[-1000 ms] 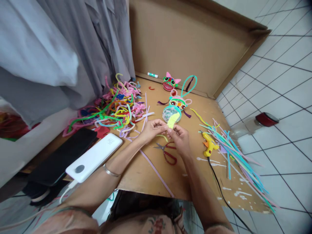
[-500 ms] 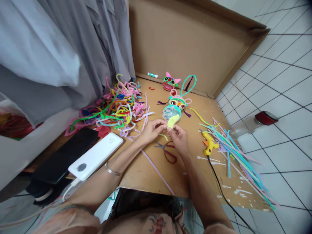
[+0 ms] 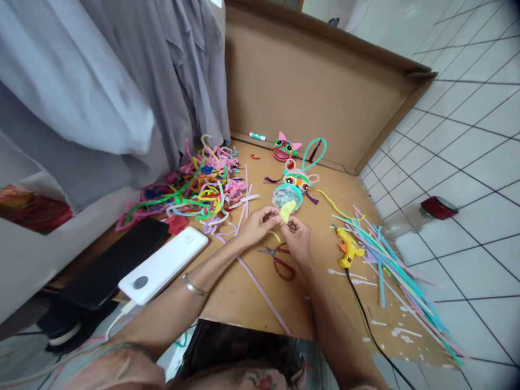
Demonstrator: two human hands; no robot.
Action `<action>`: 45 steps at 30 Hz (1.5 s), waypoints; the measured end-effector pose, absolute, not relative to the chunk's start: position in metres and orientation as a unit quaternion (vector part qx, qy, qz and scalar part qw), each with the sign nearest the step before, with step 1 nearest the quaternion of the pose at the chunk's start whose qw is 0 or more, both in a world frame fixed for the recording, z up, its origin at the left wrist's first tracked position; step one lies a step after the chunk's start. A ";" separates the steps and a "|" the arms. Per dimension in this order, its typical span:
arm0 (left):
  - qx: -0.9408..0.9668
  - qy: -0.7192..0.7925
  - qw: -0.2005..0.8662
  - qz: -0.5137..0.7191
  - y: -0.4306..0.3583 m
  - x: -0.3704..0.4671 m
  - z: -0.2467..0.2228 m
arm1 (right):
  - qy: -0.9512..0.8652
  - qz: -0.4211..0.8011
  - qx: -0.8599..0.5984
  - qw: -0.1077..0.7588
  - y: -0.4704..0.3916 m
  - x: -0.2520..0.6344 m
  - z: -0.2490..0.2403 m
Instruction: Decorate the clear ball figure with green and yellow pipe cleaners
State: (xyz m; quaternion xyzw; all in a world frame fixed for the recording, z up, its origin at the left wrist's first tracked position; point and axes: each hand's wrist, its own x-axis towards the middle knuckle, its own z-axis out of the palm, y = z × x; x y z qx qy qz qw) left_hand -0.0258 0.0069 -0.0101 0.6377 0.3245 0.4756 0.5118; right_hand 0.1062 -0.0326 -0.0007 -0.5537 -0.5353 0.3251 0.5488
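Observation:
Between my two hands is a small fuzzy yellow piece (image 3: 287, 210), perhaps shaped from pipe cleaner. My left hand (image 3: 262, 223) pinches its left edge, and my right hand (image 3: 296, 235) grips its lower end. Just beyond lies a clear round dish with a teal rim (image 3: 280, 196), partly covered by the yellow piece. Behind that sits an animal-face craft (image 3: 298, 180) with pink ears, purple tassels and a teal loop. Red-handled scissors (image 3: 282, 265) lie with their blades apart below my hands, beside a short yellow-green strip (image 3: 275, 235).
A tangled heap of coloured pipe cleaners (image 3: 199, 187) lies left, near a white power bank (image 3: 164, 265) and a black phone-like slab (image 3: 116, 262). To the right are a yellow glue gun (image 3: 348, 248) with its cord and straight pipe cleaners (image 3: 400, 276). A red-green face (image 3: 283, 147) stands behind.
The yellow piece has turned slightly and looks narrower between my fingers. Both hands keep hold of it. The whole view has shifted a little with my head.

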 end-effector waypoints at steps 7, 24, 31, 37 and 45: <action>0.566 0.296 0.593 0.490 0.014 -0.029 -0.006 | -0.548 0.350 -0.538 0.537 -0.029 0.106 0.000; 0.673 0.415 0.283 0.543 0.043 -0.020 0.007 | -0.451 0.333 -0.491 0.666 0.035 0.145 0.022; 0.730 0.446 0.248 0.455 0.076 0.010 0.006 | -0.472 0.272 -0.495 0.677 0.068 0.164 0.012; 0.751 0.424 0.246 0.442 0.086 0.017 -0.015 | -0.499 0.272 -0.506 0.649 0.079 0.173 0.001; 0.740 0.426 0.231 0.466 0.084 0.020 -0.015 | -0.475 0.331 -0.494 0.648 0.074 0.165 -0.001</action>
